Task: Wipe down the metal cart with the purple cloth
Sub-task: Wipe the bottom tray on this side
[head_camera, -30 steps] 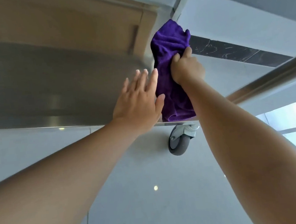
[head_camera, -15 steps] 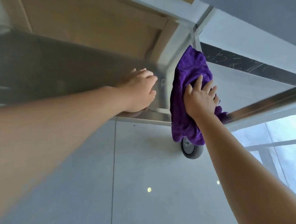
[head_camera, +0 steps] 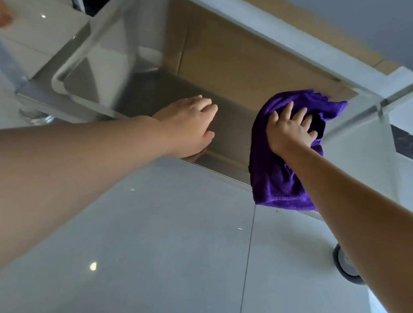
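Grey tiled floor (head_camera: 158, 238), metal cart (head_camera: 158, 95) shelf under flat, relaxed left hand (head_camera: 187, 127), right hand (head_camera: 290, 132) beside it, fingers spread, pressing purple cloth (head_camera: 276, 179)

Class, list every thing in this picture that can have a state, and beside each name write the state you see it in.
purple cloth: bunched, pressed onto the cart shelf, its lower part hanging over the near edge.
right hand: fingers spread flat on the cloth.
left hand: resting on the shelf's near edge, holding nothing.
metal cart: shelf bare apart from the cloth.
caster wheel: on the floor, partly hidden by the right arm.
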A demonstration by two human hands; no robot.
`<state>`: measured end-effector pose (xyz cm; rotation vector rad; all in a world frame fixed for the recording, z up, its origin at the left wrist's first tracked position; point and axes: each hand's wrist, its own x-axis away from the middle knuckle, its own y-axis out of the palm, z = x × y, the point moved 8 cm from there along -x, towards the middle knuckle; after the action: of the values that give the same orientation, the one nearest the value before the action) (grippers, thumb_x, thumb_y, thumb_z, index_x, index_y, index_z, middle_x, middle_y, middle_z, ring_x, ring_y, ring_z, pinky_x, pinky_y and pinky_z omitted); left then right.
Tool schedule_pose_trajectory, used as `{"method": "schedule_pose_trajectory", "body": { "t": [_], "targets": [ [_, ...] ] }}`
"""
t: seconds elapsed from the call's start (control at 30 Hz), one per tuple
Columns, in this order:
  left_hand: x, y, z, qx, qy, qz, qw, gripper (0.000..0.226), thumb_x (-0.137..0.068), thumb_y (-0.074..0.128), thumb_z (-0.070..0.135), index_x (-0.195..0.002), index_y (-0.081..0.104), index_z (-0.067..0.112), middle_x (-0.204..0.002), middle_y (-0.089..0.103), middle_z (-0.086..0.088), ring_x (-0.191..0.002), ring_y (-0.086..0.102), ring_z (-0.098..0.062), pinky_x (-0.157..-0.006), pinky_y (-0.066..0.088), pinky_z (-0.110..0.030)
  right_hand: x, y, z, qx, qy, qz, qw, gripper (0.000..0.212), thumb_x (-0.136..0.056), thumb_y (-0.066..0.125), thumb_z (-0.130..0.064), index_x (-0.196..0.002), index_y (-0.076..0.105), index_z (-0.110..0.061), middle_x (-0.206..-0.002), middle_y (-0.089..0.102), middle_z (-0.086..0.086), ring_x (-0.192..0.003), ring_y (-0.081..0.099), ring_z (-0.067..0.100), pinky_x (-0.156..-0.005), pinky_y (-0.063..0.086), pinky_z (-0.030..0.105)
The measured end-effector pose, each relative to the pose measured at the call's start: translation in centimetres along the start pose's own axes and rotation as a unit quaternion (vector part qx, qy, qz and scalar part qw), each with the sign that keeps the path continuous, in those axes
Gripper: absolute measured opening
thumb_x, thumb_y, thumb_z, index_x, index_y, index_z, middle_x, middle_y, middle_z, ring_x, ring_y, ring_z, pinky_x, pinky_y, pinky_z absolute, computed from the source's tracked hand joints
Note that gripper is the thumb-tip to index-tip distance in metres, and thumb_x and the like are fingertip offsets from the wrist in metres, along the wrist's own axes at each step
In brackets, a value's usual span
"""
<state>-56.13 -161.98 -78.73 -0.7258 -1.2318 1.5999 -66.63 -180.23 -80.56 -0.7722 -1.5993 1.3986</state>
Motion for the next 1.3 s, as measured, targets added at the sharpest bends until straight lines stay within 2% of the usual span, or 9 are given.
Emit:
{"method": "schedule_pose_trajectory", "body": {
  "t": [0.3, 0.5, 0.6, 0.73, 0.8, 0.87, 0.93, 1.07, 1.3],
  "targets": [
    [5.2, -3.3, -10.4, 0.113, -0.123, 0.210, 0.963, 0.049, -0.097, 0.043, 0.021, -0.138, 0.036, -0.004, -0.140, 0.040, -0.021, -0.132, 0.036, -0.032, -0.109, 0.027, -0.036, 2.3, 0.5, -14.1, 0.029, -0.102, 0.001, 0.994, 0.058, -0.101, 0.014, -0.039, -0.151, -0.001, -0.014, -0.158, -0.002, 0.015, -0.145, 0.000, 0.032, -0.112, 0.008, 0.053],
    [6.6, -5.2, -11.3, 0.161, -0.136, 0.303, 0.929, 0.065, -0.093, 0.026, 0.040, -0.134, 0.039, -0.008, -0.131, 0.048, -0.026, -0.123, 0.045, -0.034, -0.106, 0.033, -0.037, 7.9, 1.8, -24.6, 0.082, -0.246, -0.013, 0.966, 0.067, -0.100, 0.026, -0.041, -0.150, -0.008, -0.013, -0.157, -0.008, 0.017, -0.145, -0.005, 0.032, -0.113, 0.009, 0.053],
    [6.7, -6.1, -11.5, 0.213, -0.160, 0.338, 0.902, 0.058, -0.095, 0.028, 0.036, -0.136, 0.039, -0.004, -0.135, 0.046, -0.020, -0.127, 0.042, -0.026, -0.104, 0.027, -0.021, 11.1, 2.7, -27.0, 0.131, -0.363, -0.027, 0.922, 0.084, -0.094, 0.043, -0.042, -0.150, -0.011, -0.011, -0.157, -0.012, 0.016, -0.144, -0.009, 0.033, -0.114, 0.007, 0.053],
    [6.3, -5.7, -10.9, 0.272, -0.181, 0.364, 0.872, 0.045, -0.099, 0.031, 0.026, -0.131, 0.046, -0.001, -0.133, 0.048, -0.014, -0.119, 0.041, -0.010, -0.086, 0.018, 0.007, 12.9, 2.4, -24.7, 0.120, -0.495, -0.008, 0.861, 0.067, -0.097, 0.027, -0.044, -0.151, -0.003, -0.018, -0.159, -0.006, 0.007, -0.146, -0.006, 0.025, -0.117, 0.006, 0.049],
    [5.8, -5.1, -9.8, 0.279, -0.174, 0.353, 0.876, 0.045, -0.099, 0.028, 0.028, -0.118, 0.054, -0.003, -0.121, 0.054, -0.014, -0.113, 0.047, -0.015, -0.090, 0.026, -0.002, 12.5, 2.0, -21.6, 0.107, -0.510, -0.005, 0.853, 0.057, -0.100, 0.017, -0.045, -0.151, 0.001, -0.025, -0.159, -0.003, 0.003, -0.146, -0.004, 0.023, -0.118, 0.006, 0.044],
    [5.2, -4.5, -8.5, 0.253, -0.165, 0.335, 0.893, 0.049, -0.096, 0.024, 0.034, -0.099, 0.055, -0.004, -0.104, 0.058, -0.015, -0.106, 0.051, -0.025, -0.099, 0.031, -0.028, 11.7, 1.7, -17.6, 0.103, -0.502, -0.007, 0.859, 0.055, -0.099, 0.013, -0.049, -0.150, 0.001, -0.032, -0.159, -0.003, 0.002, -0.146, -0.003, 0.022, -0.117, 0.004, 0.041],
    [4.4, -3.3, -7.1, 0.171, -0.156, 0.290, 0.929, 0.053, -0.093, 0.024, 0.036, -0.104, 0.058, -0.003, -0.109, 0.061, -0.016, -0.108, 0.052, -0.029, -0.103, 0.028, -0.042, 10.8, 1.5, -13.1, 0.110, -0.483, -0.009, 0.868, 0.058, -0.096, 0.010, -0.056, -0.150, 0.001, -0.035, -0.160, -0.002, 0.002, -0.146, -0.002, 0.022, -0.116, 0.004, 0.040],
    [2.2, -0.8, -2.5, 0.032, -0.090, 0.157, 0.983, 0.053, -0.088, 0.034, 0.035, -0.127, 0.053, 0.003, -0.138, 0.048, -0.013, -0.134, 0.037, -0.027, -0.111, 0.015, -0.045, 9.6, 1.1, -4.7, 0.117, -0.448, -0.012, 0.886, 0.075, -0.082, 0.002, -0.066, -0.150, 0.005, -0.035, -0.159, 0.002, 0.001, -0.146, 0.001, 0.025, -0.116, 0.008, 0.041],
    [-0.8, 3.2, 7.7, -0.032, 0.008, 0.017, 0.999, 0.058, -0.098, 0.029, 0.039, -0.148, 0.018, 0.012, -0.157, 0.010, -0.010, -0.145, 0.005, -0.022, -0.115, 0.004, -0.042, 9.0, 0.8, 6.2, 0.104, -0.351, -0.006, 0.931, 0.077, -0.078, 0.005, -0.079, -0.144, 0.001, -0.040, -0.158, 0.010, -0.001, -0.145, 0.010, 0.030, -0.115, 0.016, 0.047]
  ]
}}
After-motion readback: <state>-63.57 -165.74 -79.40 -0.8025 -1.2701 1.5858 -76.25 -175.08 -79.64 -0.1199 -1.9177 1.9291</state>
